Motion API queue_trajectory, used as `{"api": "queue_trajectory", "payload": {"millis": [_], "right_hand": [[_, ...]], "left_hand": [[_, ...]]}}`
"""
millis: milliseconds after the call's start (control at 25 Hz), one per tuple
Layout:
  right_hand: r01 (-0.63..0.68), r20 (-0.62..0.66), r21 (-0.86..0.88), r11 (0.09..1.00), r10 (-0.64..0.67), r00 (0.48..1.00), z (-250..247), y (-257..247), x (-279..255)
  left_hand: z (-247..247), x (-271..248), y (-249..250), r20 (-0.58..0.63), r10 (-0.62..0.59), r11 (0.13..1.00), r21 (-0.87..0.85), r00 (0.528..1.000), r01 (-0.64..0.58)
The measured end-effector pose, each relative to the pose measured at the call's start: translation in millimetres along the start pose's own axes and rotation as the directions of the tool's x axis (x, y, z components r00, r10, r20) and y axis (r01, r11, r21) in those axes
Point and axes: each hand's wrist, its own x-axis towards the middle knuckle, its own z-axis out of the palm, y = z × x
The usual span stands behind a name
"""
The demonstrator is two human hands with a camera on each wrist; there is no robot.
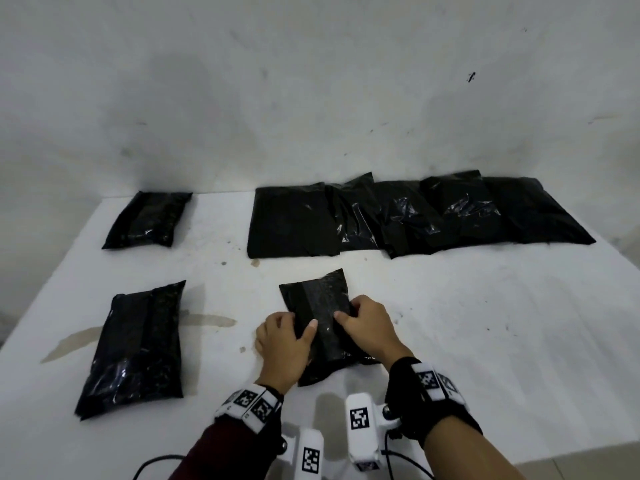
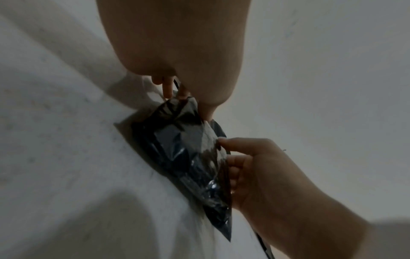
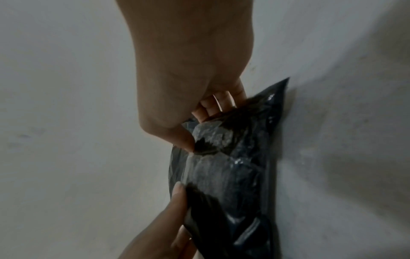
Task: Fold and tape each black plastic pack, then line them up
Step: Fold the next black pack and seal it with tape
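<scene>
**Both hands on the centre pack**

A black pack (image 1: 323, 323) lies on the white worktop (image 1: 450, 306) at 6 o'clock in the head view, tilted with its far end leaning toward 1 o'clock. A clear strip of tape (image 1: 317, 306) runs lengthwise down its top face.

The left hand (image 1: 282, 348) holds the pack's left edge: thumb on top, fingers curled under the side, so its grip is closed on the pack. The right hand (image 1: 370, 327) does the same on the right edge, thumb pressing the top face and fingers wrapped round the side. The left wrist view shows the pack (image 2: 193, 166) pinched between left-hand fingers (image 2: 167, 87) at its near end, with the right hand (image 2: 261, 171) clasping the other side. The right wrist view shows the right thumb (image 3: 182, 138) dug into the plastic (image 3: 233, 171) and the left thumb (image 3: 177, 198) resting on it.

Two folded packs lie on the left: one at 8 o'clock (image 1: 136, 348), another at 10 o'clock (image 1: 149, 218), well apart. An overlapping row of unfolded packs (image 1: 415, 216) sits against the wall (image 1: 311, 81) from 12 to 2 o'clock.
</scene>
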Motion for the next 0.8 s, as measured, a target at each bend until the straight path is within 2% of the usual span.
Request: {"api": "queue_trajectory", "payload": {"millis": [80, 160, 240, 320, 440, 560, 680, 800], "right_hand": [[0.019, -0.021, 0.157, 0.987, -0.016, 1.0, 2.0, -11.9, 0.0], [0.069, -0.046, 0.217, 0.974, -0.06, 0.997, 6.4, -27.8, 4.2], [0.11, -0.069, 0.27, 0.956, -0.095, 0.993, 13.1, -49.6, 13.8], [0.115, -0.062, 0.349, 0.93, -0.099, 0.993, 21.7, -74.8, 30.4], [0.097, 0.015, 0.421, 0.902, -0.114, 0.993, 35.7, -114.3, 61.2], [0.117, 0.082, 0.433, 0.894, -0.168, 0.982, 51.7, -155.8, 100.8], [0.157, 0.09, 0.356, 0.921, -0.201, 0.975, 73.6, -181.5, 139.9], [0.131, 0.095, 0.266, 0.955, -0.161, 0.982, 101.1, -190.7, 173.8]], "left_hand": [[-5.0, 9.6, -6.3, 0.004, 0.022, 0.987, -0.159, 1.0, -0.021], [-16.5, 20.6, -11.5, -0.038, 0.097, 0.919, -0.38, 0.995, -0.104], [-42.0, 32.8, -8.0, -0.095, 0.137, 0.86, -0.483, 0.986, -0.166], [-72.9, 54.0, -4.4, -0.154, 0.16, 0.847, -0.486, 0.975, -0.216], [-117.3, 93.4, -4.2, -0.228, 0.196, 0.857, -0.432, 0.954, -0.28], [-153.0, 147.5, -11.5, -0.273, 0.201, 0.864, -0.404, 0.941, -0.302], [-171.4, 197.4, -20.9, -0.249, 0.176, 0.884, -0.386, 0.952, -0.264], [-172.2, 240.2, -39.5, -0.204, 0.119, 0.924, -0.336, 0.972, -0.183]]}}
